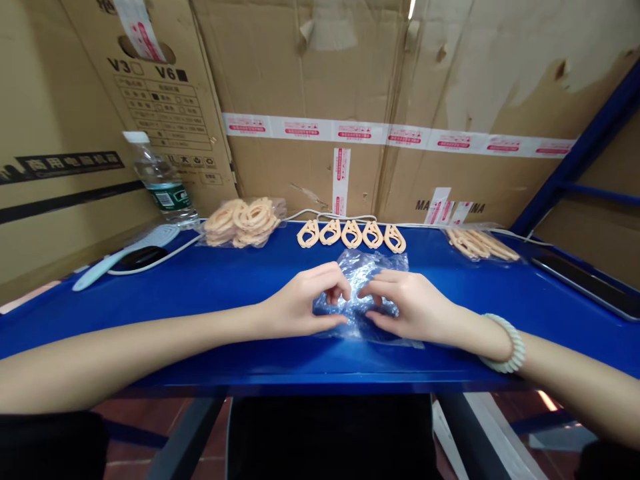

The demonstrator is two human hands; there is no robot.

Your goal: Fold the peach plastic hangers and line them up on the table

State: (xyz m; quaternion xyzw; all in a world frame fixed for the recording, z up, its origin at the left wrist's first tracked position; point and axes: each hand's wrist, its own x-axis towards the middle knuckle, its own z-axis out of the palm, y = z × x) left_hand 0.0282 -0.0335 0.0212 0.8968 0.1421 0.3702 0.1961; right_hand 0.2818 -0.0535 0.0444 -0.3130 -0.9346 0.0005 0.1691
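A clear, crinkled plastic bag (360,267) lies on the blue table (210,273) in front of me. My left hand (313,300) is over the bag's left side, its fingers curled and the thumb apart from them. From the right, my right hand (407,303) curves over the other side of the bag, with a gap between thumb and fingers. Neither hand has anything gripped in it. Just behind the bag, several beige teardrop-shaped plastic pieces (351,235), like folded travel hangers, stand in a row.
Bagged beige pieces (243,223) lie at the back left, near a water bottle (167,190) and a pale blue brush-like tool (125,252) beside a black mouse-like object (144,257). At right are bagged beige sticks (480,244) and a phone (590,285). Cardboard (300,173) walls the back.
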